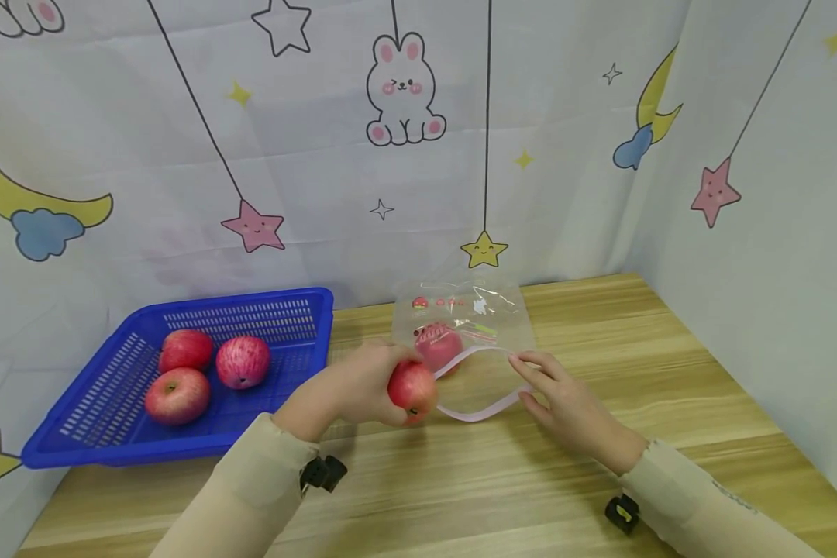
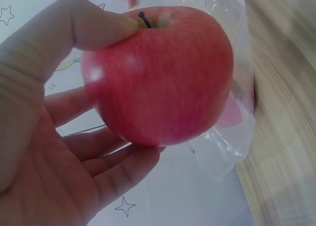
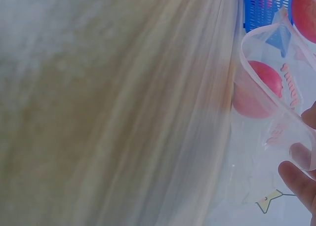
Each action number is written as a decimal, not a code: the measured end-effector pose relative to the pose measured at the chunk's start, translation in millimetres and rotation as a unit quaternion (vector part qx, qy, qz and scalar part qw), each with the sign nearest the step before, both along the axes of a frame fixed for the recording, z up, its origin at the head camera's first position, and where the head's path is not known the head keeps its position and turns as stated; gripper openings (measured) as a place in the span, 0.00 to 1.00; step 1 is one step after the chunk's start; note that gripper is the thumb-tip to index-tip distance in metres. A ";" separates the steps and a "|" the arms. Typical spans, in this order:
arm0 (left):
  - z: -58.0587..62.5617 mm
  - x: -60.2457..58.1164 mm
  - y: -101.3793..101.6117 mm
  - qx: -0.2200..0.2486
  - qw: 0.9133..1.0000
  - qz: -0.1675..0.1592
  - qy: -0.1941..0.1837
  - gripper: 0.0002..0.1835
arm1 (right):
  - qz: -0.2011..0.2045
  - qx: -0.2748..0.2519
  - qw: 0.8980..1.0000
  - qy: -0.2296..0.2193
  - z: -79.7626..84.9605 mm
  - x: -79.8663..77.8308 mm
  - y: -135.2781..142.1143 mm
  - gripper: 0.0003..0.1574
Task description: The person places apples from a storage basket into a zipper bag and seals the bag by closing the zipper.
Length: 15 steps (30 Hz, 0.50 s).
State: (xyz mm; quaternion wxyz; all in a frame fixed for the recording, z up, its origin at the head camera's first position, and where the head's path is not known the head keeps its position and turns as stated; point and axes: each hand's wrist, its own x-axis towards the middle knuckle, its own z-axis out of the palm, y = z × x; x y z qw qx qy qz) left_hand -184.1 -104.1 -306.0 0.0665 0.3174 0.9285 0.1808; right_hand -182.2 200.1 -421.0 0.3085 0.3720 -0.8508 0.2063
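Observation:
My left hand (image 1: 366, 380) grips a red apple (image 1: 415, 387), its stem end toward the thumb in the left wrist view. That apple is right at the left side of the mouth of a clear plastic bag (image 1: 476, 415). The bag has a pale pink rim and small printed pictures, and its mouth gapes toward me. Inside it lies another apple (image 1: 438, 346), also seen through the plastic in the right wrist view. With thumb and fingers, my right hand (image 1: 575, 411) holds the bag's rim at the right end of the mouth.
To the left, a blue plastic basket (image 1: 321, 341) with slotted sides holds three apples, one of them a streaky red apple (image 1: 242, 363). Everything stands on a wood-grain table (image 1: 418, 496). Behind it hangs a white cloth (image 1: 321, 155) with cartoon prints.

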 end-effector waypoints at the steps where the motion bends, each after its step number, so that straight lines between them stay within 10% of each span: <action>1: -0.5 0.2 0.7 0.000 1.000 -0.003 0.005 0.32 | 0.001 0.000 1.000 0.000 0.2 -0.1 0.0 0.35; 15: -10.0 6.6 10.8 0.008 0.999 -0.012 0.030 0.35 | 0.001 -0.003 1.000 0.002 2.1 0.9 -0.9 0.36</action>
